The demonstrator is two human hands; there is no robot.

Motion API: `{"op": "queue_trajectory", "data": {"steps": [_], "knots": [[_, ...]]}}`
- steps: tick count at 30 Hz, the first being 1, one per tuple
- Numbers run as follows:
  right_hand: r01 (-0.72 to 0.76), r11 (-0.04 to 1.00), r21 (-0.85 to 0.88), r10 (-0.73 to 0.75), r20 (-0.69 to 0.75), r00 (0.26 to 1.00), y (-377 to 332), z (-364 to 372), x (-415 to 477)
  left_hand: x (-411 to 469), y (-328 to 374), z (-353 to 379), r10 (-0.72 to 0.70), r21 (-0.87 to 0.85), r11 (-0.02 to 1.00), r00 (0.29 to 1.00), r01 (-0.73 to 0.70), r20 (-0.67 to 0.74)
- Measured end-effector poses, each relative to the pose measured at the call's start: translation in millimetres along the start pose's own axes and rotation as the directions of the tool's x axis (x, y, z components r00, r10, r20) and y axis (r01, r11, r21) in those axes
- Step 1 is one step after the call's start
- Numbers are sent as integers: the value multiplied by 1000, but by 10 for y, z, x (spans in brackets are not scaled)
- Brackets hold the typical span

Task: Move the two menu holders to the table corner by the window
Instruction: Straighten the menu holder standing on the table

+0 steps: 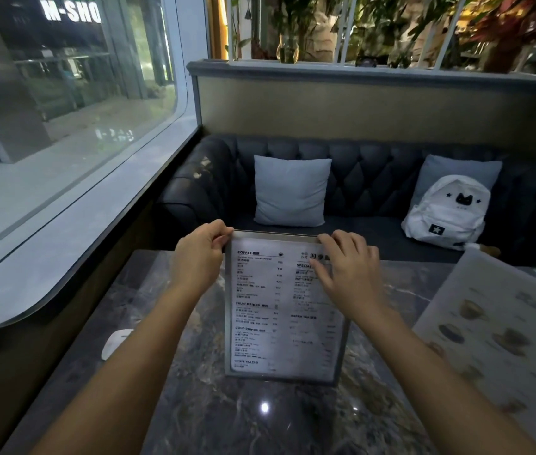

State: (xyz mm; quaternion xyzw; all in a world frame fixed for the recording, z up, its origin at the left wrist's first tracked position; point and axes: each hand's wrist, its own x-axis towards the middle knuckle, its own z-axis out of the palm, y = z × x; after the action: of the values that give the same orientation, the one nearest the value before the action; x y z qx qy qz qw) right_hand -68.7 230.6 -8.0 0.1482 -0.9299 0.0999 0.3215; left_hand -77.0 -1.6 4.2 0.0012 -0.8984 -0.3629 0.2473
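Both forearms reach straight out over the marble table (194, 415). The menu holder (279, 323) stands upright mid-table. Left hand (199, 257) pinches its top left corner, right hand (348, 274) just lies spread-fingered on the top right, not clamped. Second menu holder (503, 336) sits to its right, window (62, 110) on the left.

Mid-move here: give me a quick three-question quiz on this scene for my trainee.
1. True or false: the left hand pinches the text menu at a top corner.
2. Which stands nearer the window? A: text menu. B: picture menu.
3. Fill in: the backpack sits on the ____.
Key: 1 true; 2 A; 3 sofa.
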Motion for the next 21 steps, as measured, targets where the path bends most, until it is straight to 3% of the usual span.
{"op": "queue_trajectory", "data": {"steps": [12, 16, 21], "knots": [[-9, 999, -33, 10, 47, 999, 13, -23, -25, -57, 72, -57, 74, 141, 986, 993, -87, 96], [23, 999, -24, -21, 107, 994, 102, -126, -42, -91, 238, -30, 168, 346, 924, 986, -163, 18], [-30, 999, -42, 33, 68, 997, 386, -472, -153, -71, 716, 158, 332, 281, 906, 943, -318, -4]]}}
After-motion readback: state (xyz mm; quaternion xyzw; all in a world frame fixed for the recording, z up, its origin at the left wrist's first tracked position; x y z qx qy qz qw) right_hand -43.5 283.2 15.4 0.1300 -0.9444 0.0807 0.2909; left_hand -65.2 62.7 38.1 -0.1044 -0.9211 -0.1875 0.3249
